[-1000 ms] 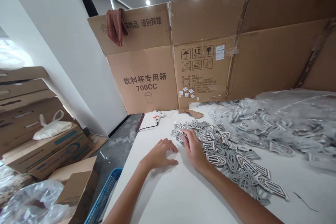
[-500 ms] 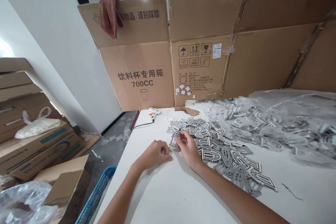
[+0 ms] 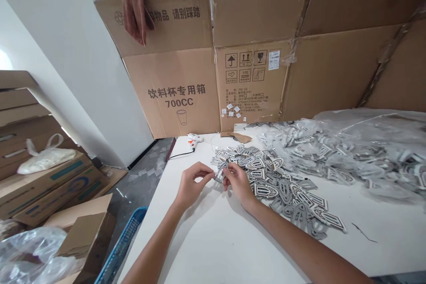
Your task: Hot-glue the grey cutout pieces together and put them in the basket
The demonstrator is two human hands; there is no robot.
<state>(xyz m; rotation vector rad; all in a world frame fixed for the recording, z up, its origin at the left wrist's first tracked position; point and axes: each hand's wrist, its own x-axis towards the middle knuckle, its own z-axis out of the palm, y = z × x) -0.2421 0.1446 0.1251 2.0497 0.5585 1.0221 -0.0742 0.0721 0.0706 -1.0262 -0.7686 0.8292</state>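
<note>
I have one grey piece up between my two hands, just off the near left end of the pile and, it seems, a little above the white surface. I judge the step in hand to be working on this single piece with both hands. From here, the next move calls for a steady right grip and fine fingertip control on the left.

My right hand is closed on the piece, thumb and fingers clamped at its upper right side. My left hand is curled, with a gap between thumb and fingers, but their tips come together at the piece's lower left edge and look pinched on it. Whether the left tips hold the piece itself or something thin on it, I cannot tell; that contact is too small.
</note>
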